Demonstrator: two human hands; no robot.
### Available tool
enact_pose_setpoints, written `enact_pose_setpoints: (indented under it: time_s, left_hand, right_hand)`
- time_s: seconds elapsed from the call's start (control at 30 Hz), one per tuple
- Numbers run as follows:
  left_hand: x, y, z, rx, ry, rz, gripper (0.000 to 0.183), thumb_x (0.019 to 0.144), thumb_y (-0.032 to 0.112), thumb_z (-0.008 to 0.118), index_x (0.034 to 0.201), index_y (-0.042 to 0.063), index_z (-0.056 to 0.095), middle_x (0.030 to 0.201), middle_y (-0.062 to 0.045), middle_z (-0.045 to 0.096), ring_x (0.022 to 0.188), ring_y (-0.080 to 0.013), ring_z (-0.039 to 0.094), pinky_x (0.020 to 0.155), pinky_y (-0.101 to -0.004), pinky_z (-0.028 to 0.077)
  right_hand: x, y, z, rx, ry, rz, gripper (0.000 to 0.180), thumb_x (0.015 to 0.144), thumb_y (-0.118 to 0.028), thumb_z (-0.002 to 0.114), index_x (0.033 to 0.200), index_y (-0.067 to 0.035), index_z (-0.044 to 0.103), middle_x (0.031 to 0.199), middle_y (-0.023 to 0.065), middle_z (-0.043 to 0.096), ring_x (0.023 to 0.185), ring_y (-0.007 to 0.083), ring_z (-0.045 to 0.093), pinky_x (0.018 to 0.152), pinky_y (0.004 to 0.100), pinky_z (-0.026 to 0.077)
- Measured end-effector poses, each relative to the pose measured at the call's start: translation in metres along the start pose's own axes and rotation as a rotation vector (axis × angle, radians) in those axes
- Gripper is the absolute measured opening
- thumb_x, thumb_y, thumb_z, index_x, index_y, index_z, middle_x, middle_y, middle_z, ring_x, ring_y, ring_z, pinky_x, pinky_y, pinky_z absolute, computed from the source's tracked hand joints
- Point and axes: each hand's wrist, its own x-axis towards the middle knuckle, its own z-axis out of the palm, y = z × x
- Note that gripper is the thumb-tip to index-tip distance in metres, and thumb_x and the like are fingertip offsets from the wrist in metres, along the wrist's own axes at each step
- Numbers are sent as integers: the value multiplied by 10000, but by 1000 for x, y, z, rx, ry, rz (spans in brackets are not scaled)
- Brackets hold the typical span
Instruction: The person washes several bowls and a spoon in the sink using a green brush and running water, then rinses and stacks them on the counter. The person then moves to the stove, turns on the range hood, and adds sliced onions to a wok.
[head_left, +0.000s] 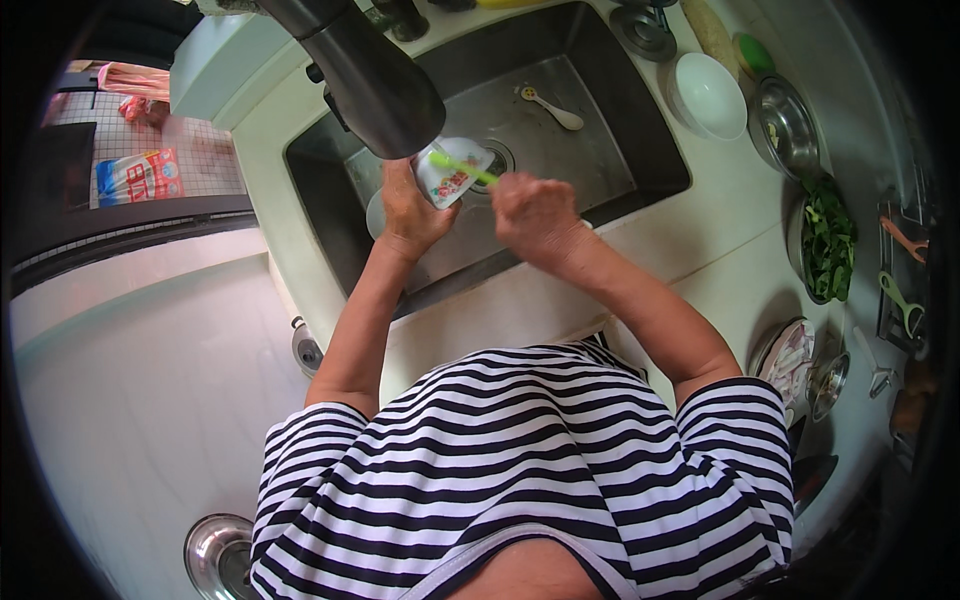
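My left hand (412, 206) holds a white bowl with a red floral pattern (450, 180) tilted over the sink, beneath the black faucet head (394, 101). In my right hand (536, 217) is the green handle of a brush or similar tool (465, 167); its far end reaches the bowl and is partly hidden by the faucet. A white spoon (555, 109) lies on the floor of the dark sink (600, 165), beyond the drain. Another pale round dish (375, 215) shows partly behind my left hand.
Along the right counter stand a white bowl (709, 96), a steel bowl (784, 127), leafy greens (827, 244) in a container and a plate of sliced food (789, 360). A pot lid (643, 34) lies at the sink's far right corner. The sink's raised rim (480, 296) runs before me.
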Motion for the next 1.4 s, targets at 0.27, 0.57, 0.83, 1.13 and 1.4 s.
enact_pose_setpoints:
  time_s: [0.27, 0.57, 0.83, 1.13, 1.4]
  left_hand:
    - [-7, 7, -7, -136, -12, -33, 915, 531, 32, 693, 1326, -47, 247, 1089, -190, 502, 921, -248, 545, 782, -294, 449]
    - [-6, 4, -10, -184, 3, -24, 884, 560, 29, 701, 1318, -49, 254, 1115, -193, 494, 964, -227, 539, 756, -295, 461]
    - [-10, 34, -5, -237, -21, 172, 674, 518, -11, 688, 1131, -70, 416, 972, -242, 505, 822, -386, 520, 708, -416, 444]
    - [-41, 5, -21, 107, 78, -141, 497, 507, 26, 643, 982, -15, 503, 871, -195, 549, 790, -375, 530, 715, -416, 451]
    - [-47, 3, -39, 157, 70, -89, 496, 526, 62, 659, 992, -25, 513, 907, -210, 553, 816, -382, 549, 743, -405, 467]
  right_hand:
    - [23, 20, -18, 39, -224, 104, 171, 813, -162, 501, 748, -20, 571, 678, 173, 623, 658, 347, 629, 592, 420, 509]
    - [13, 50, 6, 354, -120, 352, 470, 686, -236, 651, 1070, 1, 519, 846, 171, 606, 812, 332, 602, 717, 393, 477]
    - [-3, 63, 28, 586, -182, 411, 704, 646, -178, 694, 1256, -12, 385, 815, 89, 539, 667, 185, 544, 640, 310, 464]
    - [48, 35, 27, 1269, -326, 659, 120, 722, -94, 607, 781, 9, 583, 582, 66, 540, 476, 136, 482, 421, 273, 369]
    - [72, 7, 49, 1131, -405, 445, 161, 710, -113, 622, 798, 9, 565, 673, 89, 590, 550, 187, 558, 476, 313, 427]
